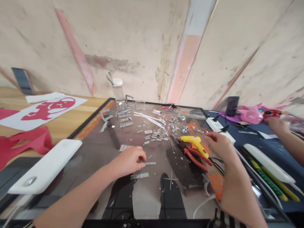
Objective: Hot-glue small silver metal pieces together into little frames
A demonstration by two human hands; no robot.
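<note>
My left hand (133, 158) is low over the glass tabletop, its fingers pinched at the left end of a thin grey strip (150, 163). A wider grey strip (139, 175) lies just below it. My right hand (219, 144) is closed, thumb and fingers together, right of a yellow glue gun (195, 143); whatever it may hold is too small to make out. Red-handled pliers (196, 160) lie under the glue gun. Small grey pieces (155, 136) are scattered across the middle of the glass, with several lined-up grey pieces (125, 120) behind to the left.
White sticks (148, 118) and a lidded cup (118, 88) are toward the back. A white lamp-like bar (47, 166) flanks the left side. On the right are a power strip (219, 129) and another person's hand (277, 125) near pink items (253, 115).
</note>
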